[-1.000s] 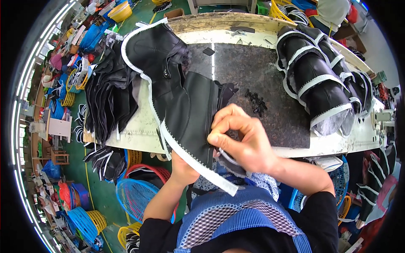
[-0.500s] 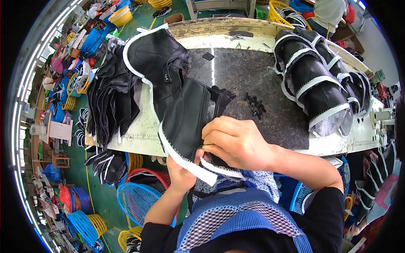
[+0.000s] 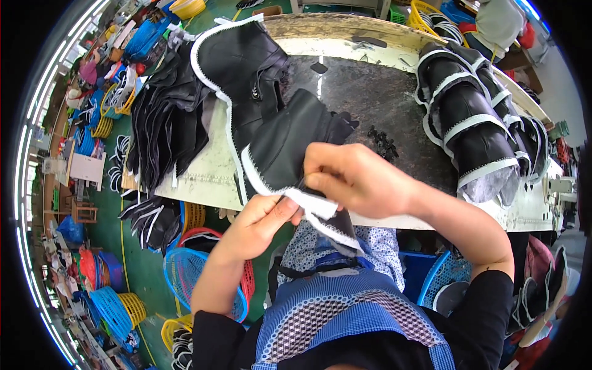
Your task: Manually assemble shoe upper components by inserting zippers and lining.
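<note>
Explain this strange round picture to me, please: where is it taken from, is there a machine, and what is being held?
There is no robot at work here: these are a person's two bare hands. The view comes from a wide fisheye camera on the person's head, looking down, so straight edges bend near the rim.

The left hand grips the near end of a black piece edged with white toothed trim. The right hand has curled fingers at that piece too; whether they grip it is unclear.

On the table lie a dark mat, a heap of small black bits, layered black pieces at left and curved, white-edged ones at right.
</note>
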Tool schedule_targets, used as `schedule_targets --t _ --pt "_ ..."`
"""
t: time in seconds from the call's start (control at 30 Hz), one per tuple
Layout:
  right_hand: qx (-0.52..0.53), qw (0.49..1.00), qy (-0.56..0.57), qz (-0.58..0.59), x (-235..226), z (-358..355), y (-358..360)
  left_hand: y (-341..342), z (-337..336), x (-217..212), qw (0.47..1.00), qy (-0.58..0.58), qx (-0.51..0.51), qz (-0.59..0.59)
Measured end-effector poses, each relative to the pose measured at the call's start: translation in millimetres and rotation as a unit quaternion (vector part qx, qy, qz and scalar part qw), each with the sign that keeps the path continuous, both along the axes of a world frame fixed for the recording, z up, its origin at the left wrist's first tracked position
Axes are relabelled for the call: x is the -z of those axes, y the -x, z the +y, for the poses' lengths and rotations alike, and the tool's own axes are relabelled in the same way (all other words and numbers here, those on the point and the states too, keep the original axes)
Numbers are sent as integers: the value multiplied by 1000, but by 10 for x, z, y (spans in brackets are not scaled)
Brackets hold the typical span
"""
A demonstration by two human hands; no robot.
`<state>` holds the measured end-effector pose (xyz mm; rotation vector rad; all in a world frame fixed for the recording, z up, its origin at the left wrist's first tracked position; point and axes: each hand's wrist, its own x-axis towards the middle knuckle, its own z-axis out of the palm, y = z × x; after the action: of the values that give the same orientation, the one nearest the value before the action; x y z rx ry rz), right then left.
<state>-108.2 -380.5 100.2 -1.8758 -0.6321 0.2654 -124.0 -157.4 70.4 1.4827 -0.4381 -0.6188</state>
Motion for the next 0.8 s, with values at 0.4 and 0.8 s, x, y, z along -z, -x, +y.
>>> schedule_targets --t 0.4,0.8 --pt "-40 987 -73 141 168 23 12 -13 2 -395 948 -247 6 -202" --pt "97 989 -96 -61 275 269 250 82 -64 -218 962 -175 -150 -148"
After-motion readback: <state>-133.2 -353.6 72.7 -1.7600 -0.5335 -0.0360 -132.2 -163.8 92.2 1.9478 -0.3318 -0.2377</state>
